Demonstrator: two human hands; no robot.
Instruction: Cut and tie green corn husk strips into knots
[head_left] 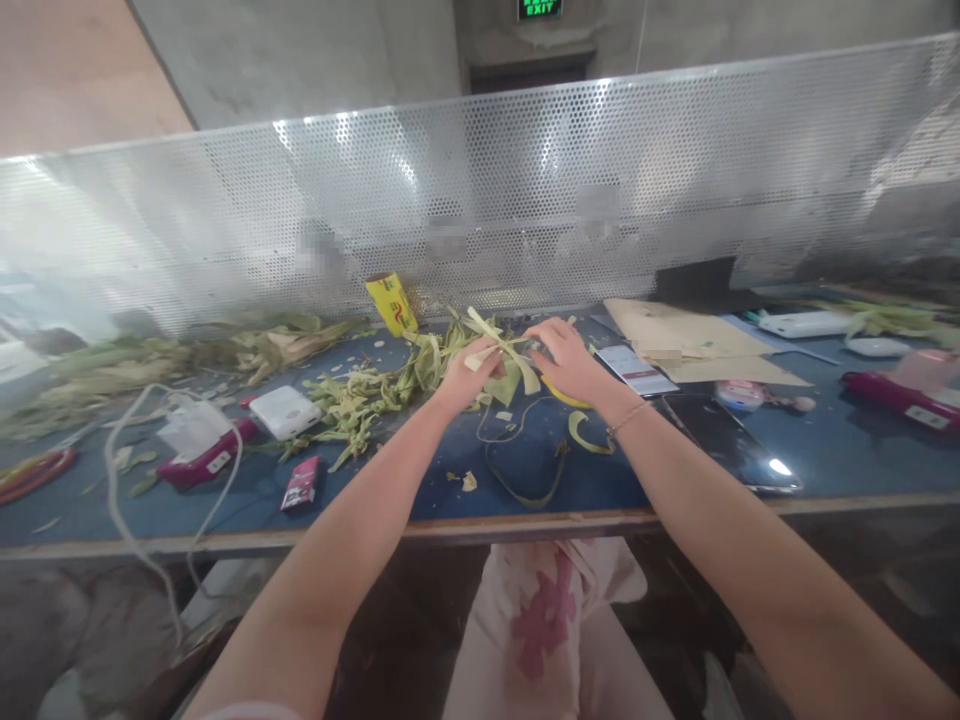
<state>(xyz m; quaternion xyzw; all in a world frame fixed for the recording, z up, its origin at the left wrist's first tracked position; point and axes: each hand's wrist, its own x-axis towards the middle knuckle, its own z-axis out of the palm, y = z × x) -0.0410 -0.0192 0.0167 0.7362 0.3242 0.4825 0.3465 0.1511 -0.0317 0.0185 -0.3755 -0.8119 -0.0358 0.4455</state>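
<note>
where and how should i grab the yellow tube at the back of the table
I'd wrap a hand around the middle of the yellow tube, coming from its front left. It leans with its open end up and to the left, so its round side faces you, while the leafy stems crowd its lower right and the perforated panel stands behind.

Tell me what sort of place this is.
Probably a workshop: wilted leaves lie heaped along a blue worktable, a perforated metal screen runs behind it, and a green exit sign glows beyond.
</note>
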